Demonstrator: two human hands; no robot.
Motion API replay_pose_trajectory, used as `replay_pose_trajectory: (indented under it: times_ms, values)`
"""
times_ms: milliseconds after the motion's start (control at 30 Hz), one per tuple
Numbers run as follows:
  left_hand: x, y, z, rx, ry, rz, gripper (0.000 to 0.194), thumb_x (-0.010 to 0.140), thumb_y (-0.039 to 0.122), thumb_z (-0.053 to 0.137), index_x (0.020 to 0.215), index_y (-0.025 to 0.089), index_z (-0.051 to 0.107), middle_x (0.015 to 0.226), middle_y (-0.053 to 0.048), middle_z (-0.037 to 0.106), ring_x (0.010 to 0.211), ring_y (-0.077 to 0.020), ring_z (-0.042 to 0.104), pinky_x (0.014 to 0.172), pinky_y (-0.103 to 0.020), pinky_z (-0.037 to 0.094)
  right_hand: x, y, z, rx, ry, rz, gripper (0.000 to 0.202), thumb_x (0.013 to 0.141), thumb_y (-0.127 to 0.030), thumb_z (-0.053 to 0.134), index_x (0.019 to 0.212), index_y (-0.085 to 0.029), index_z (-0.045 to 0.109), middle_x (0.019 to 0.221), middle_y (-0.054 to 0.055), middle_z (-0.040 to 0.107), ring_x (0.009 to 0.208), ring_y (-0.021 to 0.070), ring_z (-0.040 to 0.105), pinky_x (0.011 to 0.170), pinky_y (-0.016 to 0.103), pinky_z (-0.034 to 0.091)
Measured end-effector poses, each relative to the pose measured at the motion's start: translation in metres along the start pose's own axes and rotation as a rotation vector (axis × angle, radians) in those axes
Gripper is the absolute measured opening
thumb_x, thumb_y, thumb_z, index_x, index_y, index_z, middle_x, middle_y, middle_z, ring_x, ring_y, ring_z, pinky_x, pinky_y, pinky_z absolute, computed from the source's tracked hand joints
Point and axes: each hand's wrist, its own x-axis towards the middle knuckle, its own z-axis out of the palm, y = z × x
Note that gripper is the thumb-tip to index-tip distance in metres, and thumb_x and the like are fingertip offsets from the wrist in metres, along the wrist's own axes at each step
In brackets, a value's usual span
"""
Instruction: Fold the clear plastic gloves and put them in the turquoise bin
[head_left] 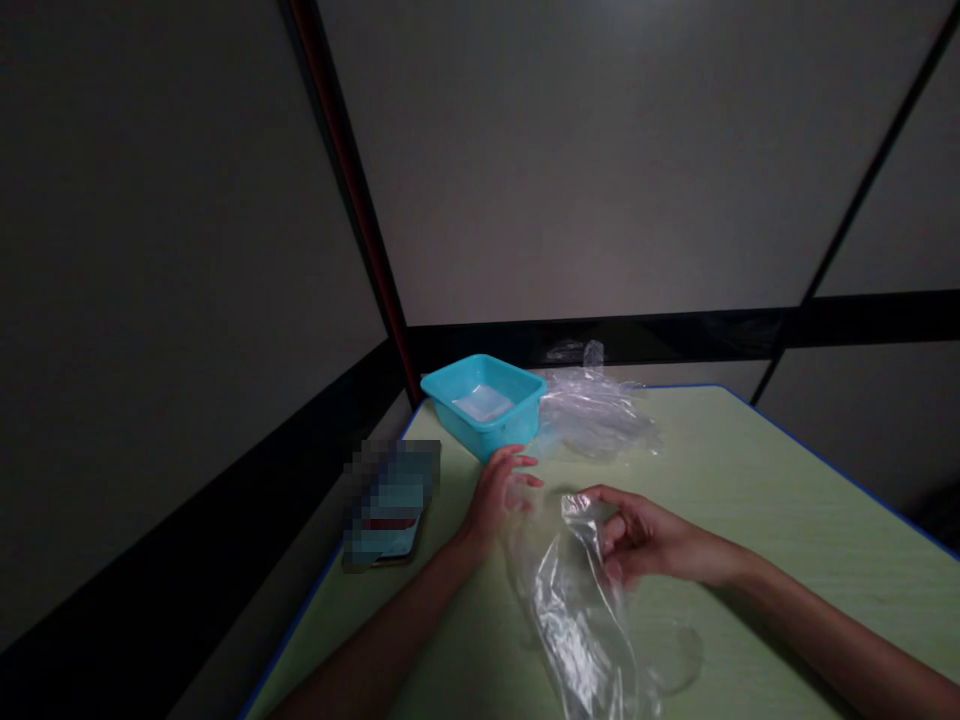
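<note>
A clear plastic bag [577,630] hangs over the front of the table, its upper edge gathered at my right hand [641,540]. The fingers of that hand are curled and closed on the bag's top right side. My left hand [499,500] is beside the bag's upper left edge, fingers apart and slightly bent. Some film overlaps the left fingertips, and I cannot tell whether they touch it. Just beyond the left hand stands a turquoise plastic basin [517,425] with a pale flat item [484,402] inside.
A loose pile of clear plastic bags [600,415] lies right of the basin on the light green table [780,500]. At the left edge rests a phone [390,520], partly blurred out. Panelled walls [585,180] enclose the back and left.
</note>
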Motion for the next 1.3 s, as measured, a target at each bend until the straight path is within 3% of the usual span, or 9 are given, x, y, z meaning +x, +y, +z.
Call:
replay_pose_trajectory:
  times_ms: [100, 233, 367, 600, 733, 900, 1067, 1167, 1300]
  values:
    - [-0.002, 0.008, 0.000, -0.088, -0.104, -0.114, 0.030, 0.075, 0.041, 0.044, 0.086, 0.015, 0.054, 0.078, -0.006, 0.062, 0.059, -0.0163, 0.060, 0.046, -0.024, 0.044, -0.007, -0.003, 0.007, 0.255, -0.031, -0.045, 0.057, 0.056, -0.024, 0.072, 0.107, -0.019, 0.047, 0.064, -0.003, 0.058, 0.062, 0.0136, 0.060, 0.059, 0.026, 0.045]
    - [-0.010, 0.019, 0.002, -0.364, -0.295, -0.340, 0.039, 0.082, 0.043, 0.033, 0.084, 0.013, 0.058, 0.079, -0.007, 0.065, 0.075, -0.0195, 0.062, 0.070, -0.032, 0.046, -0.013, -0.012, 0.003, 0.505, 0.212, -0.152, 0.048, 0.057, -0.022, 0.062, 0.104, -0.027, 0.051, 0.073, -0.004, 0.059, 0.065, 0.0125, 0.060, 0.068, 0.028, 0.046]
    - [-0.016, 0.024, 0.003, -0.403, -0.406, -0.417, 0.051, 0.080, 0.052, 0.031, 0.094, 0.010, 0.058, 0.085, -0.012, 0.065, 0.073, -0.0226, 0.062, 0.070, -0.033, 0.042, -0.009, -0.012, -0.016, 0.394, 0.300, -0.038, 0.042, 0.059, -0.013, 0.054, 0.099, -0.024, 0.053, 0.085, 0.000, 0.062, 0.074, 0.0150, 0.060, 0.074, 0.029, 0.046]
    - [-0.013, 0.028, -0.002, -0.384, -0.377, -0.433, 0.041, 0.080, 0.045, 0.034, 0.096, 0.012, 0.053, 0.087, -0.013, 0.064, 0.069, -0.0199, 0.061, 0.058, -0.026, 0.038, -0.014, -0.014, -0.041, 0.191, 0.334, 0.052, 0.043, 0.061, -0.007, 0.055, 0.100, -0.023, 0.047, 0.065, -0.006, 0.051, 0.058, 0.0098, 0.056, 0.065, 0.026, 0.050]
    - [-0.013, 0.026, -0.004, -0.421, -0.496, -0.484, 0.047, 0.079, 0.048, 0.035, 0.104, 0.011, 0.049, 0.098, -0.016, 0.061, 0.085, -0.0259, 0.060, 0.070, -0.032, 0.038, -0.015, -0.014, -0.047, 0.007, 0.428, 0.004, 0.040, 0.065, -0.013, 0.057, 0.101, -0.023, 0.044, 0.067, -0.007, 0.045, 0.051, 0.0072, 0.050, 0.053, 0.024, 0.047]
    - [-0.024, 0.024, 0.001, -0.477, -0.729, -0.587, 0.066, 0.073, 0.059, 0.038, 0.116, 0.009, 0.041, 0.113, -0.022, 0.053, 0.107, -0.0324, 0.049, 0.090, -0.042, 0.027, -0.009, -0.009, -0.046, -0.189, 0.543, -0.105, 0.037, 0.070, -0.026, 0.056, 0.103, -0.022, 0.041, 0.066, -0.006, 0.043, 0.046, 0.0071, 0.046, 0.043, 0.021, 0.039]
    - [-0.035, 0.027, 0.006, -0.452, -0.859, -0.673, 0.082, 0.067, 0.070, 0.036, 0.126, 0.013, 0.031, 0.118, -0.024, 0.049, 0.091, -0.0354, 0.058, 0.075, -0.042, 0.037, -0.005, -0.011, -0.044, -0.364, 0.641, -0.133, 0.033, 0.073, -0.033, 0.052, 0.101, -0.021, 0.039, 0.065, -0.006, 0.042, 0.039, 0.0061, 0.042, 0.037, 0.020, 0.033]
    - [-0.035, 0.031, 0.001, -0.415, -0.896, -0.724, 0.091, 0.062, 0.077, 0.032, 0.128, 0.014, 0.030, 0.111, -0.024, 0.053, 0.069, -0.0305, 0.064, 0.054, -0.032, 0.041, -0.007, -0.008, -0.047, -0.446, 0.642, -0.123, 0.034, 0.074, -0.035, 0.050, 0.103, -0.022, 0.038, 0.068, -0.006, 0.043, 0.038, 0.0058, 0.042, 0.036, 0.020, 0.033]
    - [-0.033, 0.039, -0.006, -0.233, -0.876, -0.811, 0.103, 0.052, 0.085, 0.019, 0.123, 0.013, 0.037, 0.092, -0.022, 0.062, 0.040, -0.0238, 0.059, 0.035, -0.026, 0.036, -0.010, -0.004, -0.051, -0.545, 0.634, -0.075, 0.034, 0.075, -0.034, 0.047, 0.104, -0.022, 0.036, 0.070, -0.005, 0.045, 0.038, 0.0069, 0.044, 0.035, 0.020, 0.034]
